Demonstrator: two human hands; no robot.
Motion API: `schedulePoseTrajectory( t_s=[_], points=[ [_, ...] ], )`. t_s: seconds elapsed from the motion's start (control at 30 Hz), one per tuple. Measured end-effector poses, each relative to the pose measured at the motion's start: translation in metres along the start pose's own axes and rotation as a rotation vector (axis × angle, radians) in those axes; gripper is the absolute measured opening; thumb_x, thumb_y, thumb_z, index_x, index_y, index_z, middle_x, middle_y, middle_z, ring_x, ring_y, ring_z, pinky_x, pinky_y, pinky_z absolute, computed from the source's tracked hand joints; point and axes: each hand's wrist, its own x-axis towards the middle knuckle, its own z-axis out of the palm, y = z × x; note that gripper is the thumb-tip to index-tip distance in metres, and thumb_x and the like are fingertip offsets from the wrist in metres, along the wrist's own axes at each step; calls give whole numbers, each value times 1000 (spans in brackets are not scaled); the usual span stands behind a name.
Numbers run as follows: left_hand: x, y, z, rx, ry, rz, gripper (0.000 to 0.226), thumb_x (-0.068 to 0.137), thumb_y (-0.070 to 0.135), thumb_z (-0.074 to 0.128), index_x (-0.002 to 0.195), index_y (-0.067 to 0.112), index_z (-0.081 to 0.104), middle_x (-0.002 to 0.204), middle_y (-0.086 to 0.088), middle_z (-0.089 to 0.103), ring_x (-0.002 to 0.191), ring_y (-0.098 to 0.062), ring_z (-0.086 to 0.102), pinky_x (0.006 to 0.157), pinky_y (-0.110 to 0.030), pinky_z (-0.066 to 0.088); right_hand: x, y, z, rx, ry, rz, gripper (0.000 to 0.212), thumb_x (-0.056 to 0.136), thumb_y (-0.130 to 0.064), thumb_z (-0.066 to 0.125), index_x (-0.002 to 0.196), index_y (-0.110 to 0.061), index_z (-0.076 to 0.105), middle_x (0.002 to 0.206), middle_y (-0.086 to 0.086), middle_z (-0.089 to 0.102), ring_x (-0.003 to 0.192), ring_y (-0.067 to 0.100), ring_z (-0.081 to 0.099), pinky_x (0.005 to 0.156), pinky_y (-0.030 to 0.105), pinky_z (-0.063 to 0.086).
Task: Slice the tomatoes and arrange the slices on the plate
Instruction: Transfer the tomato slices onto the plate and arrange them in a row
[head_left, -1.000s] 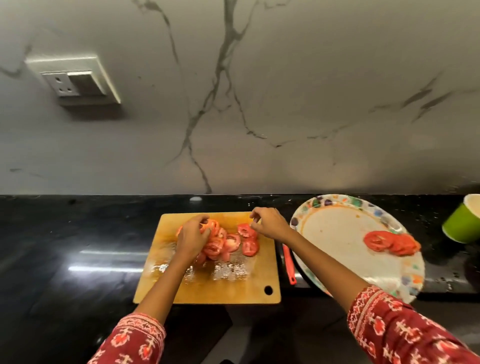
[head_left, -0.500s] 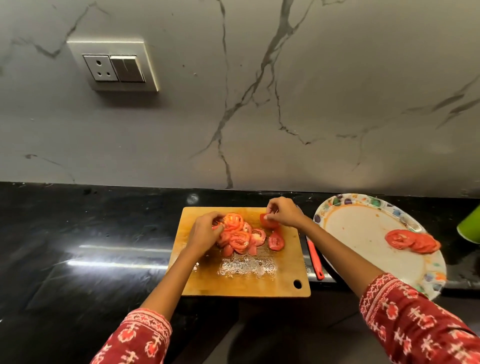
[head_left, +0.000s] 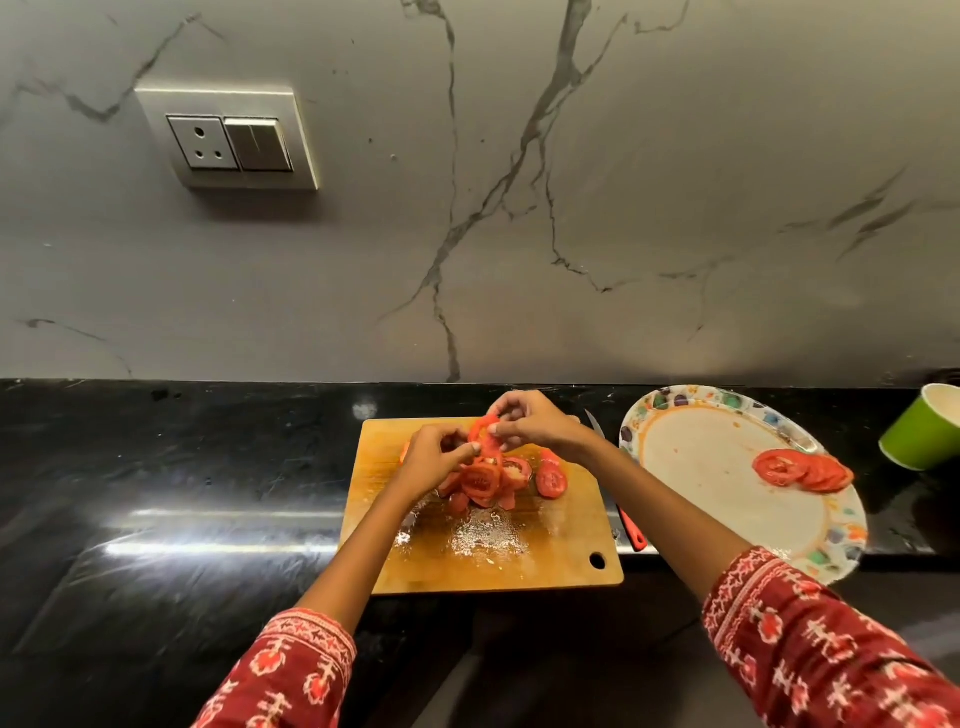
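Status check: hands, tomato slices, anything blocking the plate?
Left hand and right hand both pinching one tomato slice above the cutting board. Few slices on plate. Nothing blocking.

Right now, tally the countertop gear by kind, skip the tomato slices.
Cutting board: 1
Plate: 1
Knife: 1
Green cup: 1
Total: 4

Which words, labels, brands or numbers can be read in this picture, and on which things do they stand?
None can be read: no writing shows in the head view.
Socket and switch plate: no markings visible.
Paper plate: only coloured spots on the rim.
Green cup: plain.
Cutting board: bare wood.
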Motion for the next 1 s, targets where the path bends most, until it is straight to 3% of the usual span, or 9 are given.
schedulePoseTrajectory(
  t_s=[0.17, 0.27, 0.37, 0.47, 0.6, 0.67, 0.77, 0.87, 1.0],
  points=[
    [-2, 2, -7, -59, 108, 23, 16, 86, 11, 63, 100, 6, 66, 93, -13, 68, 84, -20, 65, 70, -31, 56, 0, 11, -3, -118, 114, -5, 21, 90, -9, 60, 109, -2, 58, 95, 15, 63, 80, 22, 65, 63, 24, 53],
    [-3, -1, -11, -43, 156, 30, 12, 84, 13, 65, 96, 10, 67, 86, -7, 68, 81, -18, 64, 71, -33, 54, 3, 27, -8, -411, 213, 34, 18, 86, -7, 62, 102, -2, 62, 100, 17, 65, 84, 19, 62, 65, 23, 50],
    [-5, -5, -12, -4, 204, 11, 12, 84, 15, 66, 95, 11, 68, 85, -1, 66, 81, -14, 61, 73, -30, 52, 4, 40, 0, -633, 161, 129, 20, 80, -11, 68, 100, -6, 63, 100, 11, 65, 92, 21, 61, 75, 32, 50],
    [-9, -9, -13, 33, 199, 4, 12, 84, 16, 66, 95, 10, 68, 88, -4, 67, 83, -14, 62, 74, -31, 53, 4, 46, 13, -766, 117, 188, 33, 75, -24, 77, 100, -12, 61, 100, 5, 63, 94, 21, 58, 70, 30, 44],
    [-14, -12, -16, 41, 184, -12, 9, 85, 13, 65, 91, 8, 68, 85, -5, 67, 82, -20, 64, 74, -36, 56, 8, 44, 16, -751, 95, 237, 26, 73, -24, 79, 77, -15, 55, 85, 3, 58, 85, 19, 55, 66, 28, 42],
    [-17, -12, -17, 51, 174, -19, 9, 85, 12, 65, 92, 7, 68, 84, -4, 66, 83, -21, 64, 74, -38, 56, 7, 44, 17, -725, 79, 249, 33, 73, -21, 78, 65, -18, 47, 78, 2, 53, 79, 18, 51, 62, 27, 40],
    [-19, -12, -16, 67, 162, -15, 7, 85, 12, 65, 91, 10, 68, 83, -6, 66, 79, -19, 63, 73, -37, 56, 3, 43, 14, -695, 65, 231, 36, 73, -18, 78, 61, -20, 44, 75, 2, 52, 76, 17, 49, 59, 26, 36],
    [-19, -11, -15, 79, 142, -10, 8, 84, 12, 65, 91, 10, 68, 83, -5, 67, 79, -18, 63, 74, -36, 56, -4, 39, 2, -627, 75, 198, 32, 74, -14, 76, 67, -20, 45, 73, 0, 49, 78, 17, 47, 63, 28, 38],
    [-15, -8, -10, 86, 127, -7, 11, 84, 13, 65, 94, 9, 68, 88, -6, 67, 84, -19, 64, 77, -35, 56, -12, 34, -18, -496, 119, 154, 23, 78, -5, 70, 94, -13, 55, 84, 3, 56, 83, 19, 56, 62, 23, 45]
  ],
)
